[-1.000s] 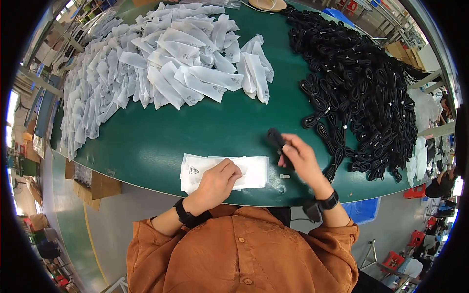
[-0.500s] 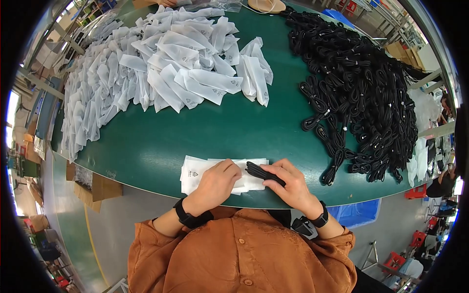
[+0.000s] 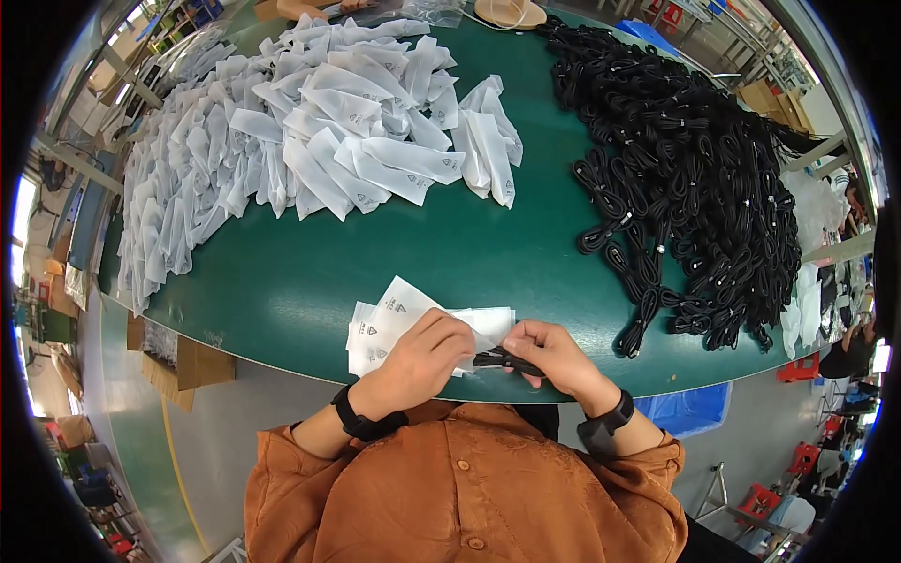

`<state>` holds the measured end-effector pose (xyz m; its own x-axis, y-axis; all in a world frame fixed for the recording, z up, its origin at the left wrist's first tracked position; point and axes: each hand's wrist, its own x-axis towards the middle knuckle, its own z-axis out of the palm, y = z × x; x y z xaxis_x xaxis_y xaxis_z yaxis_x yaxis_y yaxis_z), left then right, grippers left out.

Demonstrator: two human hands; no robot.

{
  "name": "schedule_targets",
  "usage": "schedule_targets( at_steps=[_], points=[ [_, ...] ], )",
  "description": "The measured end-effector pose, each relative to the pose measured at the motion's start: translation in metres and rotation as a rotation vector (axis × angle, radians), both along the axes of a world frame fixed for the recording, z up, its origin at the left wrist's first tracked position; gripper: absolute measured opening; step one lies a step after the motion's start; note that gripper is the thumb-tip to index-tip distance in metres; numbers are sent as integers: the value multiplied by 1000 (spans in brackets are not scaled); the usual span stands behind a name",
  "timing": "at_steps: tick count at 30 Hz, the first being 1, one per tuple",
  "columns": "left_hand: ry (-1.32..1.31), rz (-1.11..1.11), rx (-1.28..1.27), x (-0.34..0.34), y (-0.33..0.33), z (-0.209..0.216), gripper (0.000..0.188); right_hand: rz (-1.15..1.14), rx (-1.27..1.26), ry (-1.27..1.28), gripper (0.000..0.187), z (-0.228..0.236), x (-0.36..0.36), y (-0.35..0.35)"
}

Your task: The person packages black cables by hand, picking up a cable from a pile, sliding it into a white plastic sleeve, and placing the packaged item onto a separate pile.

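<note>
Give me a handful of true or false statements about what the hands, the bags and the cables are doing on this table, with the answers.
1. The right hand holds a coiled black cable. True.
2. The left hand rests on the big bag heap. False: it holds a white bag at the near edge of the green table.
3. The pile of black cables lies to the person's right. True.
4. The heap of white bags lies on the floor. False: it lies on the table.
</note>
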<state>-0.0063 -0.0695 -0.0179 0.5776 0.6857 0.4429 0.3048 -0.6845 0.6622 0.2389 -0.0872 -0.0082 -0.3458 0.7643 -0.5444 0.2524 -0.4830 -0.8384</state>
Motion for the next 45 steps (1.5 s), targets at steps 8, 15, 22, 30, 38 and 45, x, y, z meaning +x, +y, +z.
schedule_targets(
  at_steps=[8, 15, 22, 30, 38, 45],
  points=[
    [-46, 77, -3, 2, 14, 10, 19, -80, 491, -69, 18, -10, -17, -5],
    [-49, 84, -46, 3, 26, 28, 19, 78, 1220, -343, 16, -1, -25, 14],
    [-93, 137, -179, -7, 35, 37, 17, 204, 1437, -231, 33, 15, -22, 24],
    [-503, 41, -774, -16, 49, 48, 9, 4, 1384, -106, 39, 17, -25, 27],
    [-580, -47, -672, 10, 55, 51, 10, -70, 1353, -171, 36, 18, -33, 44],
    [-787, -40, -1069, 13, 60, 55, 13, -127, 1531, -267, 29, 32, -35, 32]
  ],
)
